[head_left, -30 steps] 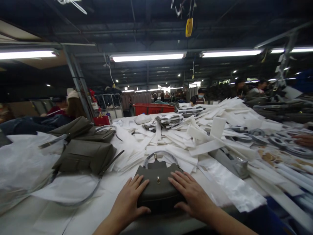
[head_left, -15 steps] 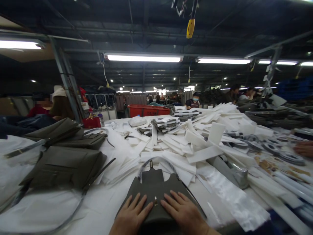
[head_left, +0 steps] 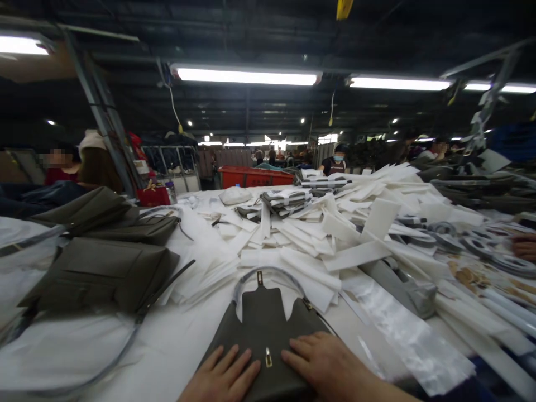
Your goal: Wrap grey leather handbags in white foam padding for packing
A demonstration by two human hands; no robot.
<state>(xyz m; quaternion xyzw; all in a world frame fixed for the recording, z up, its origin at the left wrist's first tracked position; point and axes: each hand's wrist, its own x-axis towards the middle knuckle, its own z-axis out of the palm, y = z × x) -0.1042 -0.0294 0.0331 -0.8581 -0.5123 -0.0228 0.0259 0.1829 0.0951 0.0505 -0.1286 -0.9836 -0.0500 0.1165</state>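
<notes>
A dark olive handbag (head_left: 263, 318) lies flat on the table in front of me, its wrapped handle (head_left: 272, 272) arching away at the far end. A gold-coloured clasp (head_left: 268, 357) sits on its front, and the flap tab above it carries another metal fitting (head_left: 259, 277). My left hand (head_left: 228, 374) rests flat on the bag's left side with fingers spread. On the right side my right hand (head_left: 320, 360) lies across the bag, fingers stretched toward the clasp. Neither hand grips anything. The bag's near edge is cut off by the frame.
More olive bags (head_left: 100, 273) lie at the left. White padding strips (head_left: 310, 237) are heaped ahead, with a grey wrapped piece (head_left: 402, 285) and clear plastic film (head_left: 406, 329) at right. A red bin (head_left: 255, 177) stands beyond. Another person's hand (head_left: 524, 245) shows at the right edge.
My right hand has turned and shifted, its fingers now pointing more to the left. My left hand sits slightly lower in view. The camera has tilted down a little.
</notes>
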